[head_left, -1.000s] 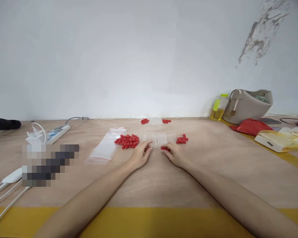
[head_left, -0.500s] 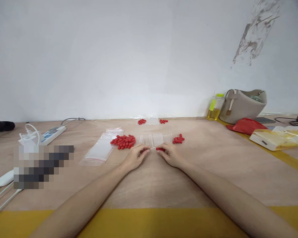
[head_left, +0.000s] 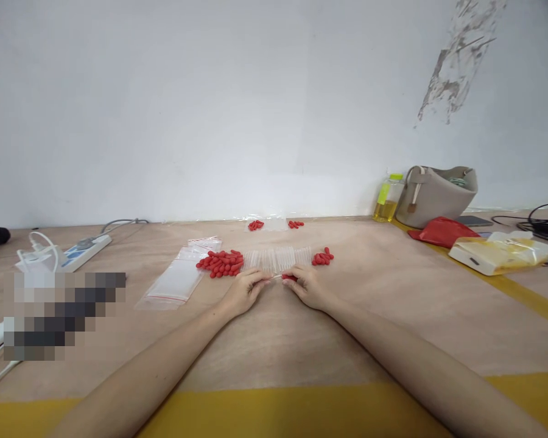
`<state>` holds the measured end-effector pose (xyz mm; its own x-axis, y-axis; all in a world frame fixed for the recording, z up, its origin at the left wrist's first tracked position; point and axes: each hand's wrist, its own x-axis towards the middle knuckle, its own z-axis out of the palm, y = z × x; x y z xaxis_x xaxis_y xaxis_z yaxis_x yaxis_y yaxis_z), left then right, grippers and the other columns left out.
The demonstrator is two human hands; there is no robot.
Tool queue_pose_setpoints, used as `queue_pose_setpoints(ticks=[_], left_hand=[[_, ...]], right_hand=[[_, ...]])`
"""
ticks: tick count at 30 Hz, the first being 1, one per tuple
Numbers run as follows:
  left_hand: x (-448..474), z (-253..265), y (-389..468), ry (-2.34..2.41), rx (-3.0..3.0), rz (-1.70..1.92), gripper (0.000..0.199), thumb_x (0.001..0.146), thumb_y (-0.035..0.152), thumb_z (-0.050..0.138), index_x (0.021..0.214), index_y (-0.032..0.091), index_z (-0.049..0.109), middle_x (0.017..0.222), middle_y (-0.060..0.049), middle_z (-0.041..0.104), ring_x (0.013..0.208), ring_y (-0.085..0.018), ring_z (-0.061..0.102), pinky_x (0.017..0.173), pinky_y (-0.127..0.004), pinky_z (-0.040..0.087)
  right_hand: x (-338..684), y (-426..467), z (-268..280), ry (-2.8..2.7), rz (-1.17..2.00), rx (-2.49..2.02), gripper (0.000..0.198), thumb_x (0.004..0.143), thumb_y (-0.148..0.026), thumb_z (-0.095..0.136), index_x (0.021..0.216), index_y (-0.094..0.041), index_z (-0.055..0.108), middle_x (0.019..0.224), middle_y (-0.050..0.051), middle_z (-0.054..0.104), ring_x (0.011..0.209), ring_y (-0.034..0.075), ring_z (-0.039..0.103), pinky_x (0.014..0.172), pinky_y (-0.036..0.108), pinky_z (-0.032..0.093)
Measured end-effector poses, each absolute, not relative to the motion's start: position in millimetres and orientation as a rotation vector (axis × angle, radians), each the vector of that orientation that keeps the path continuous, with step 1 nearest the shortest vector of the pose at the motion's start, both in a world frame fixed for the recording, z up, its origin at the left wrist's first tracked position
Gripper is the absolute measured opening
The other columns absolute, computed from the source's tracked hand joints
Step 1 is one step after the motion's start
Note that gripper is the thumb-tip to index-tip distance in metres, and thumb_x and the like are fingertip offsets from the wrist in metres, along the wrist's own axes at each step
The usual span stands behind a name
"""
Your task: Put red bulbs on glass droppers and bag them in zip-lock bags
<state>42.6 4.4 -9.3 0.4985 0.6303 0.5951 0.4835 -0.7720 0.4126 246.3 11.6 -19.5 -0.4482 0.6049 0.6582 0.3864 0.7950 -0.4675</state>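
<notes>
My left hand (head_left: 245, 292) pinches one end of a thin clear dropper tube (head_left: 276, 277). Facing it, my right hand (head_left: 311, 288) has its fingers closed around a red rubber dropper bulb (head_left: 288, 277). Tube and bulb meet end to end between the fingertips; how far one sits inside the other cannot be made out. Just beyond the hands lies a row of clear dropper tubes (head_left: 276, 258). A large heap of red bulbs (head_left: 221, 263) flanks the row on the left, with a smaller cluster of red bulbs (head_left: 323, 257) on its right.
Clear zip bags (head_left: 173, 277) lie left of the heap. By the wall are a plastic bag (head_left: 274, 224) and small red groups (head_left: 296, 224). Rightward stand a bottle (head_left: 387, 201), grey bag (head_left: 438, 194), red pouch (head_left: 447, 231) and yellow-white package (head_left: 497, 252). A power strip (head_left: 86, 252) sits left.
The camera view has turned slightly right, so everything appears shifted left. Both hands keep nearly the same pose, still holding the tube and the bulb together.
</notes>
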Motion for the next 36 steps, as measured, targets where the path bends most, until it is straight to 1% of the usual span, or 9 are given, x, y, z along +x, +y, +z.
queue_pose_setpoints(ticks=[5,9,19,28,33,36], left_hand=[[43,-9,4,0.924,2.566,1.098,0.021,0.085,0.016,0.043,0.097,0.016,0.060,0.087,-0.007,0.062,0.079,-0.015,0.056,0.070,-0.027,0.045],[41,-9,3,0.874,2.593,1.082,0.023,0.085,0.015,0.041,0.100,0.017,0.059,0.092,-0.006,0.063,0.083,-0.015,0.058,0.073,-0.028,0.046],[43,-13,5,0.835,2.644,1.102,0.027,0.083,0.010,0.041,0.102,0.016,0.059,0.089,-0.007,0.063,0.081,-0.015,0.059,0.071,-0.028,0.047],[41,-11,4,0.870,2.768,1.090,0.031,0.080,0.005,0.039,0.099,0.016,0.060,0.087,-0.006,0.063,0.079,-0.015,0.058,0.069,-0.026,0.048],[40,-16,8,0.865,2.820,1.075,0.035,0.078,0.002,0.037,0.100,0.017,0.059,0.090,-0.006,0.062,0.082,-0.014,0.058,0.071,-0.026,0.047],[42,-20,10,0.880,2.838,1.058,0.033,0.077,0.003,0.038,0.099,0.016,0.059,0.088,-0.006,0.062,0.079,-0.015,0.058,0.070,-0.026,0.047]], right_hand=[[246,13,-20,-2.080,0.298,-0.732,0.013,0.081,-0.024,0.048,0.081,-0.017,0.058,0.074,0.004,0.057,0.068,0.013,0.052,0.063,0.026,0.043],[247,13,-22,-2.096,0.307,-0.685,0.014,0.082,-0.023,0.046,0.083,-0.017,0.058,0.076,0.005,0.058,0.070,0.013,0.053,0.064,0.026,0.043],[249,10,-23,-2.047,0.289,-0.703,0.014,0.083,-0.024,0.046,0.085,-0.017,0.058,0.076,0.005,0.059,0.071,0.014,0.054,0.063,0.027,0.043],[246,12,-25,-2.135,0.089,-0.647,0.016,0.083,-0.024,0.044,0.087,-0.017,0.058,0.076,0.006,0.059,0.072,0.016,0.053,0.066,0.028,0.042],[247,13,-24,-2.195,0.035,-0.656,0.017,0.084,-0.024,0.043,0.088,-0.018,0.058,0.078,0.007,0.059,0.072,0.016,0.052,0.066,0.029,0.041],[249,11,-23,-2.254,0.008,-0.673,0.016,0.084,-0.022,0.042,0.089,-0.018,0.057,0.076,0.006,0.058,0.072,0.016,0.052,0.066,0.029,0.040]])
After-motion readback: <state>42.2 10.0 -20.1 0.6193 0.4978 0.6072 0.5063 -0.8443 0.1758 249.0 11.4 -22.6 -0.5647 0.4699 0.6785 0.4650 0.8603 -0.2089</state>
